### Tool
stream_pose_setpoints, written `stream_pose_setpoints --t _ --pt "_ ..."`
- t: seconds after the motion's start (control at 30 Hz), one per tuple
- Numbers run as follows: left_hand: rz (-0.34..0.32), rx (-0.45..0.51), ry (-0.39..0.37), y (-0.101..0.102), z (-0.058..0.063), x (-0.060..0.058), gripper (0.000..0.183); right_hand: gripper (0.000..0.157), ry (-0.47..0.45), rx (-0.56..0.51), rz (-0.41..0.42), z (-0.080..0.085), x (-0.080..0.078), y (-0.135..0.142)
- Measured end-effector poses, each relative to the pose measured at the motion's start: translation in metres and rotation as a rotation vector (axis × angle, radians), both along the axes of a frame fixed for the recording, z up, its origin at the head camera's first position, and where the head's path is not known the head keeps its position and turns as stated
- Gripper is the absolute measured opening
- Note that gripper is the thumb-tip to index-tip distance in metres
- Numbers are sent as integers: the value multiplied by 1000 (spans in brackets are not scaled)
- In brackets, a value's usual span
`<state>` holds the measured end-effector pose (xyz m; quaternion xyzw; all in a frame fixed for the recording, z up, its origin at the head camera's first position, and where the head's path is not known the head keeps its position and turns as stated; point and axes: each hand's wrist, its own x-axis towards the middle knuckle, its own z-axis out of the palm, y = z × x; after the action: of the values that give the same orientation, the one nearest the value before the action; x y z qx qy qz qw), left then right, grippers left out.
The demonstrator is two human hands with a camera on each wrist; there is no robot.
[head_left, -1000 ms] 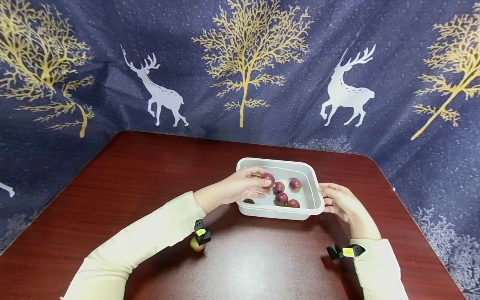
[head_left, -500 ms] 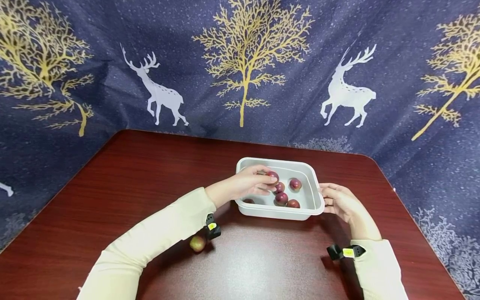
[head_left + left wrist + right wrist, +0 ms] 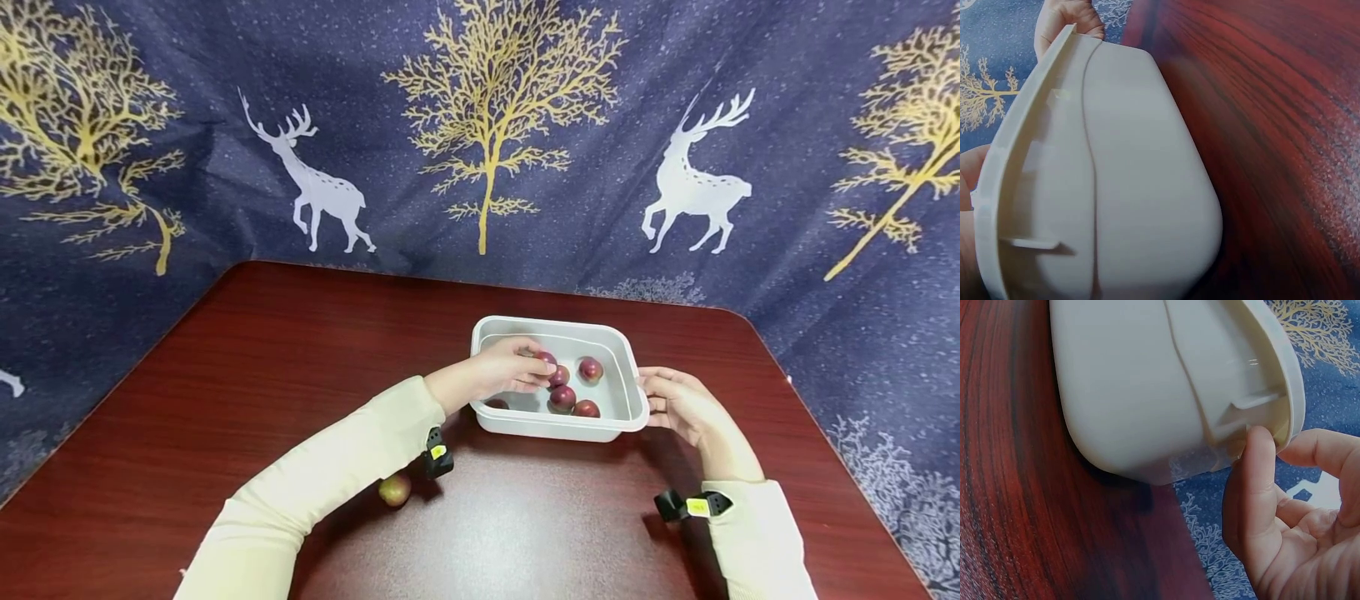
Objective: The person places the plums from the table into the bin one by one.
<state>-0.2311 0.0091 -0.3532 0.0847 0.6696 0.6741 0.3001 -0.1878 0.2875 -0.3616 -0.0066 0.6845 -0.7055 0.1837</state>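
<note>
A white plastic basin [image 3: 547, 429] stands on the table with several red-purple plums inside, one plum [image 3: 590, 369] lying apart at the right. My left hand [image 3: 510, 367] reaches over the basin's left side and grips a plum [image 3: 547, 359] between thumb and fingers, low among the others. In the left wrist view, the basin's outer wall [image 3: 1147, 156] covers most of that hand and all of its plum. At the right end, my right hand [image 3: 678, 404] pinches the rim; the right wrist view shows its thumb [image 3: 1257, 481] against the outside, under the lip.
A yellow-green and red plum [image 3: 394, 489] lies on the dark red wooden table [image 3: 337, 333], beside the left forearm. Behind the table hangs a blue cloth [image 3: 420, 208] printed with deer and trees. Black wrist cameras [image 3: 438, 454] are strapped on both sleeves.
My left hand has moved slightly right and then down into the basin with its plum. The plum on the table shows more fully now. The right hand and basin have stayed put.
</note>
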Motion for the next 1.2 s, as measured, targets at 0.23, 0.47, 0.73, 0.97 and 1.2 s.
stream_pose_setpoints --t 0.23,0.47,0.73,0.97,1.2 --pt "-28 -159 98 5 -6 -3 35 24 1 4 0 -1 0 0" --pt "-49 -272 177 7 -9 -4 36 25 0 -6 -1 -1 0 0" --pt "-38 -302 182 9 -6 -4 34 25 0 -5 0 -1 -1 0" --pt "-17 -299 156 8 -5 -4 40 26 2 0 -4 0 0 0" --pt "-26 -302 171 5 1 -2 41 26 -4 -5 -7 0 0 0"
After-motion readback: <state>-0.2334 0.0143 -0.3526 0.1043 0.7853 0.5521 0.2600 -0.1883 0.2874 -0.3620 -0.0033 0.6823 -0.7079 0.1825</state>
